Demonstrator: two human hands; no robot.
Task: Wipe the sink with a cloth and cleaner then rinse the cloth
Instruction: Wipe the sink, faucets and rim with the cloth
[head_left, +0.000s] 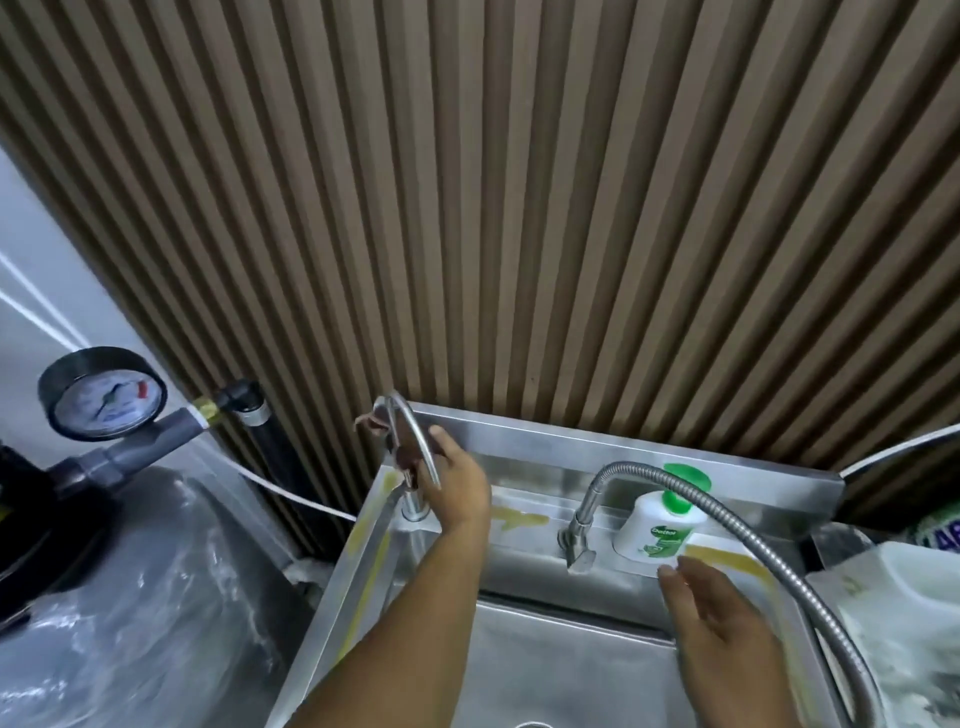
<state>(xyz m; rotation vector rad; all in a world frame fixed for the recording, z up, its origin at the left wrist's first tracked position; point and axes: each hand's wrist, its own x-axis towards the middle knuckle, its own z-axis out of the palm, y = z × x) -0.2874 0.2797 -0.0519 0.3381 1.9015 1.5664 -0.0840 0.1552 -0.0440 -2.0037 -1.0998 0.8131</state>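
Left arm extended to far left; left hand (457, 488) shows its back, fingers curled out of sight, grip unclear. Right hand (722, 618) near right, palm down, fingers straight, blurred.

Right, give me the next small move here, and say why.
Probably lift what looks like a brownish cloth off the small tap with the left hand, which is right at it. The right hand is open and holds nothing, beside the soap bottle, so wiping the sink cannot begin yet.

Brushed, shiny steel sink (571, 670), glossy white plastic soap bottle (657, 530), ribbed matt wood-look wall panel (519, 208).
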